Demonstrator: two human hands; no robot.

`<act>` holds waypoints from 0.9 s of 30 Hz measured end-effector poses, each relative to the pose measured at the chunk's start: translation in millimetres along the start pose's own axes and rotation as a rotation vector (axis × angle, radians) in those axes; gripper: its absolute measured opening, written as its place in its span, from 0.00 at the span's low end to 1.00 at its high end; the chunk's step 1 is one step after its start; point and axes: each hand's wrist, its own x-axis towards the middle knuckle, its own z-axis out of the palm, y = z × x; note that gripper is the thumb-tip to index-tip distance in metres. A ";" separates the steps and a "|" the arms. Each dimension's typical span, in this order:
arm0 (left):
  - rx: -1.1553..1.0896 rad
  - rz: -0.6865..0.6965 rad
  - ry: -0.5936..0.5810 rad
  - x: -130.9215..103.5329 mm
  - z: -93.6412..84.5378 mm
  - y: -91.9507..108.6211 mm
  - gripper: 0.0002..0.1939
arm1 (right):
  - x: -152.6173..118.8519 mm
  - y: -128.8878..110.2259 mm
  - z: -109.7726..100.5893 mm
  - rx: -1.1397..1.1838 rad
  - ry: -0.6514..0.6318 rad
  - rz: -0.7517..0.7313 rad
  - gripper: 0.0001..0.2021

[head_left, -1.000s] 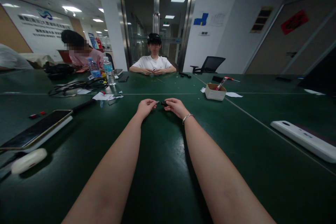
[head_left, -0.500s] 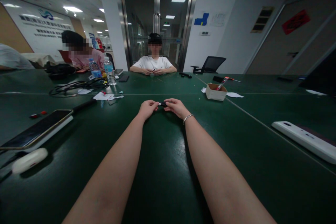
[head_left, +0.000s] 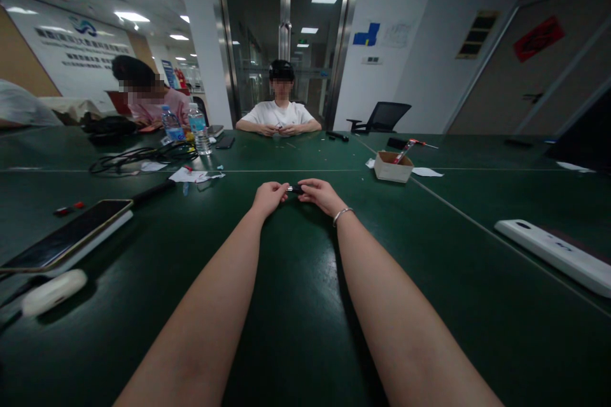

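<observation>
A small dark object with a silvery end [head_left: 294,189] is held between my two hands above the green table [head_left: 296,280]. My left hand [head_left: 270,197] pinches its silvery end at the left between thumb and fingers. On the other side, the fingers of my right hand [head_left: 319,194] are closed on the dark end. A silver bracelet circles my right wrist. The object is too small to make out clearly.
At the left lie a phone [head_left: 71,235], a white rounded device [head_left: 55,292], cables [head_left: 143,156] and two bottles [head_left: 199,130]. To the right are a small box [head_left: 392,168] and a white device [head_left: 554,254]. A person [head_left: 280,111] sits opposite.
</observation>
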 end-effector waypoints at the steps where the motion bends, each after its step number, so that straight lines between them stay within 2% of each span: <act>1: 0.005 -0.002 0.004 -0.5 0.1 1.1 0.17 | 0.1 0.1 0.1 0.001 0.003 0.000 0.06; 14: 0.049 -0.033 0.027 -5.3 0.4 8.0 0.21 | -0.9 -0.5 -0.1 0.009 -0.018 -0.003 0.08; 21: 0.161 -0.039 0.030 -6.5 0.8 9.9 0.23 | -1.6 0.2 0.0 0.020 -0.028 -0.023 0.09; 27: 0.239 -0.083 0.037 -12.5 -1.8 20.3 0.23 | 0.5 2.3 -1.7 0.003 -0.062 -0.041 0.09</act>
